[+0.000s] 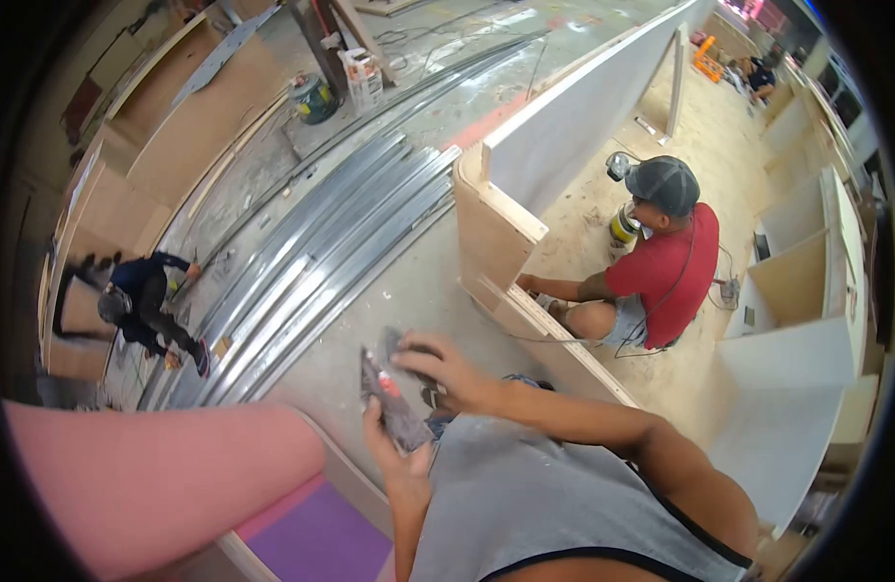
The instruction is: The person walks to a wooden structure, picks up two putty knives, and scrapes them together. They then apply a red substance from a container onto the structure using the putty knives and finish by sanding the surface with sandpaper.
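Note:
My left hand (394, 458) comes up from below and grips the lower end of a grey, smeared putty knife (387, 393) with a red patch on it. My right hand (439, 371) reaches in from the right, its fingers curled over the upper end of the same tool. Both hands are held in front of my grey sleeveless shirt (544, 504), above the concrete floor. Whether there is a second blade under the right fingers I cannot tell.
A pink rounded surface (137, 485) and a purple panel (321, 538) lie at lower left. Long metal channels (321, 257) cross the floor. A person in a red shirt (666, 272) squats by a plywood cabinet (491, 228). Another person in dark clothes (146, 310) crouches at left.

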`<state>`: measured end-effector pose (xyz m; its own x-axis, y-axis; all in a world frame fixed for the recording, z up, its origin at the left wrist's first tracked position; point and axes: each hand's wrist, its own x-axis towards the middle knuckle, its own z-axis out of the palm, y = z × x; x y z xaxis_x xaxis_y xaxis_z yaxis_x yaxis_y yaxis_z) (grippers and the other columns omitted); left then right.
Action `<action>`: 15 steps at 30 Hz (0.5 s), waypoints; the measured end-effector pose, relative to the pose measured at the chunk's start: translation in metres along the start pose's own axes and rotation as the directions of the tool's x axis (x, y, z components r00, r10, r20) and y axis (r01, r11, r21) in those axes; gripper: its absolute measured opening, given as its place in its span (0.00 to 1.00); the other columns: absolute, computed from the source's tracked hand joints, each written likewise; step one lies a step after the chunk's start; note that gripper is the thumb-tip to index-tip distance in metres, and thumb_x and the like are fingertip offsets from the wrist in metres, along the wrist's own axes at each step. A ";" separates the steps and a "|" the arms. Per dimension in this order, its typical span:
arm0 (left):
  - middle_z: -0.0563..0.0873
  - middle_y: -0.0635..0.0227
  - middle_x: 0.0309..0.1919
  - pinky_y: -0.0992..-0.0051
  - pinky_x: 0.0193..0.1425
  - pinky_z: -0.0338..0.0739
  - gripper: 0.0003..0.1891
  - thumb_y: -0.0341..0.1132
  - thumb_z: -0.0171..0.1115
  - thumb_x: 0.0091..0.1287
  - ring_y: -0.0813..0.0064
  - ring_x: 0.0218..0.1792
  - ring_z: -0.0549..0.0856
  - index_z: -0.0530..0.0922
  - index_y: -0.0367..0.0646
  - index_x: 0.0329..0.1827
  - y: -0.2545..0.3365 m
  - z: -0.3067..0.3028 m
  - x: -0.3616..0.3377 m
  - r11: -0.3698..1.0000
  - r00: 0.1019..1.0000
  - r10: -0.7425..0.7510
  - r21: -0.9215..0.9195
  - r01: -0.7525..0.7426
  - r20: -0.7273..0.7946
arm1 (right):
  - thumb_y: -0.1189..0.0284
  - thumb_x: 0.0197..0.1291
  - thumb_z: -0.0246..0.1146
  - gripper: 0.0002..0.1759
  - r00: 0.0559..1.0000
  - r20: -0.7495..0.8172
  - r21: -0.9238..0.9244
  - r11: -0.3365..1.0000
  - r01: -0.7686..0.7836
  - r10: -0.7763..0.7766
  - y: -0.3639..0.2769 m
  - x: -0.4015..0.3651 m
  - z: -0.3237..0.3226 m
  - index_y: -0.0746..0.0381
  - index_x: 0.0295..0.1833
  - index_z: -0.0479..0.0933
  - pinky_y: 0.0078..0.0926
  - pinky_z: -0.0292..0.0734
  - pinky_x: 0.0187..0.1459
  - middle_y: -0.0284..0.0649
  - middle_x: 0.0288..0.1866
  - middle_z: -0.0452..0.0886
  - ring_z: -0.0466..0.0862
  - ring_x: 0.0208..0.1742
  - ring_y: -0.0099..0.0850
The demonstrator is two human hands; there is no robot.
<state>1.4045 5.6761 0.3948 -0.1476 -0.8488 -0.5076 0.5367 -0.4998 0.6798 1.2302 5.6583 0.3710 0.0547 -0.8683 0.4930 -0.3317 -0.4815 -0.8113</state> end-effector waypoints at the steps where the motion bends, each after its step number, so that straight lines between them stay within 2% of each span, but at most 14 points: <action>1: 0.80 0.64 0.51 0.66 0.54 0.77 0.25 0.44 0.57 0.69 0.69 0.50 0.81 0.69 0.40 0.64 0.027 0.010 0.004 0.993 0.998 0.026 -0.117 -0.019 0.058 | 0.93 0.46 0.56 0.37 0.990 0.095 -0.341 0.938 -0.065 0.103 0.007 0.014 -0.001 0.57 0.65 0.71 0.38 0.67 0.64 0.45 0.64 0.67 0.69 0.63 0.46; 2: 0.79 0.61 0.54 0.62 0.57 0.78 0.26 0.40 0.54 0.71 0.67 0.53 0.81 0.65 0.37 0.69 0.050 0.018 0.016 0.973 0.991 0.056 -0.230 -0.027 0.118 | 0.93 0.46 0.56 0.37 0.993 0.067 -0.364 0.929 -0.064 0.095 0.017 0.024 0.002 0.57 0.65 0.71 0.38 0.67 0.64 0.45 0.64 0.67 0.69 0.63 0.46; 3: 0.80 0.59 0.54 0.62 0.55 0.79 0.24 0.40 0.52 0.73 0.64 0.50 0.83 0.67 0.37 0.67 0.072 0.011 0.032 0.981 0.944 0.136 -0.175 -0.086 0.301 | 0.91 0.50 0.55 0.34 0.966 -0.113 -0.106 0.964 -0.246 0.234 0.025 0.028 0.009 0.58 0.65 0.71 0.36 0.67 0.64 0.46 0.64 0.67 0.70 0.62 0.43; 4: 0.80 0.59 0.54 0.62 0.55 0.79 0.24 0.40 0.52 0.73 0.64 0.50 0.83 0.67 0.37 0.67 0.091 0.012 0.051 0.983 0.941 0.127 -0.169 -0.076 0.314 | 0.89 0.55 0.54 0.30 0.885 -0.235 0.192 0.912 -0.362 0.401 0.032 0.032 0.014 0.59 0.65 0.70 0.35 0.67 0.63 0.47 0.64 0.67 0.72 0.60 0.40; 5: 0.80 0.57 0.53 0.62 0.55 0.80 0.24 0.40 0.52 0.73 0.62 0.51 0.83 0.66 0.36 0.67 0.109 0.014 0.070 0.984 0.960 0.177 -0.041 -0.172 0.216 | 0.80 0.66 0.54 0.21 0.686 -0.303 0.478 0.728 -0.491 0.662 0.020 0.045 0.015 0.63 0.65 0.70 0.31 0.67 0.61 0.44 0.62 0.71 0.74 0.56 0.32; 6: 0.80 0.55 0.53 0.61 0.55 0.80 0.24 0.41 0.52 0.73 0.60 0.51 0.83 0.66 0.35 0.67 0.124 0.017 0.090 0.961 0.962 0.242 0.106 -0.256 0.127 | 0.80 0.66 0.54 0.21 0.677 -0.312 0.492 0.723 -0.485 0.666 0.011 0.058 0.014 0.63 0.65 0.70 0.31 0.67 0.61 0.44 0.62 0.71 0.74 0.56 0.32; 7: 0.80 0.54 0.53 0.61 0.56 0.79 0.24 0.41 0.53 0.74 0.60 0.51 0.83 0.67 0.34 0.66 0.131 0.020 0.113 0.946 0.955 0.290 0.133 -0.295 0.056 | 0.75 0.68 0.55 0.18 0.580 -0.352 0.724 0.607 -0.329 0.734 0.005 0.072 0.011 0.65 0.62 0.72 0.29 0.69 0.59 0.41 0.57 0.75 0.76 0.54 0.29; 8: 0.80 0.54 0.53 0.61 0.56 0.79 0.24 0.41 0.53 0.74 0.60 0.51 0.83 0.67 0.34 0.66 0.135 0.025 0.138 0.943 0.955 0.290 0.150 -0.296 0.060 | 0.69 0.69 0.56 0.18 0.482 -0.348 0.882 0.455 -0.124 0.804 0.002 0.086 0.007 0.68 0.60 0.74 0.26 0.70 0.57 0.39 0.53 0.79 0.77 0.51 0.26; 9: 0.80 0.55 0.53 0.62 0.56 0.79 0.24 0.40 0.54 0.73 0.61 0.50 0.83 0.67 0.34 0.65 0.139 0.030 0.160 0.936 0.952 0.302 0.174 -0.306 0.053 | 0.69 0.69 0.56 0.18 0.479 -0.331 0.891 0.436 -0.125 0.813 0.000 0.096 0.006 0.68 0.60 0.74 0.26 0.70 0.57 0.39 0.53 0.79 0.77 0.51 0.26; 11: 0.79 0.56 0.54 0.63 0.55 0.79 0.23 0.40 0.55 0.73 0.62 0.50 0.83 0.67 0.34 0.65 0.147 0.043 0.188 0.922 0.943 0.333 0.209 -0.325 -0.004 | 0.64 0.70 0.58 0.19 0.564 -0.265 0.733 0.544 -0.409 0.782 0.001 0.120 0.011 0.70 0.53 0.79 0.23 0.73 0.50 0.33 0.42 0.82 0.78 0.45 0.23; 12: 0.80 0.57 0.53 0.66 0.55 0.78 0.22 0.40 0.55 0.73 0.64 0.49 0.82 0.69 0.33 0.63 0.149 0.057 0.202 0.907 0.929 0.369 0.209 -0.366 0.025 | 0.64 0.70 0.58 0.19 0.574 -0.237 0.739 0.529 -0.417 0.784 0.010 0.140 0.016 0.70 0.53 0.79 0.23 0.73 0.50 0.33 0.42 0.82 0.78 0.45 0.23; 14: 0.81 0.58 0.52 0.68 0.55 0.76 0.21 0.40 0.55 0.74 0.67 0.49 0.82 0.71 0.32 0.61 0.161 0.070 0.225 0.889 0.913 0.406 0.212 -0.405 0.042 | 0.66 0.68 0.59 0.18 0.569 -0.225 0.682 0.545 -0.488 0.791 0.027 0.173 0.022 0.71 0.54 0.77 0.26 0.76 0.51 0.40 0.47 0.83 0.81 0.47 0.25; 15: 0.82 0.60 0.47 0.70 0.50 0.76 0.19 0.41 0.55 0.74 0.69 0.44 0.82 0.75 0.31 0.56 0.171 0.078 0.236 0.795 0.888 0.426 0.397 -0.458 0.171 | 0.66 0.68 0.59 0.18 0.575 -0.218 0.683 0.544 -0.487 0.788 0.045 0.186 0.024 0.71 0.54 0.77 0.26 0.76 0.51 0.40 0.47 0.83 0.81 0.47 0.25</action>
<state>1.3965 5.3768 0.4326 -0.0443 -0.9965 -0.0709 0.1647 -0.0772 0.9833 1.2485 5.4722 0.4188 -0.4355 -0.8531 -0.2873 0.4361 0.0792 -0.8964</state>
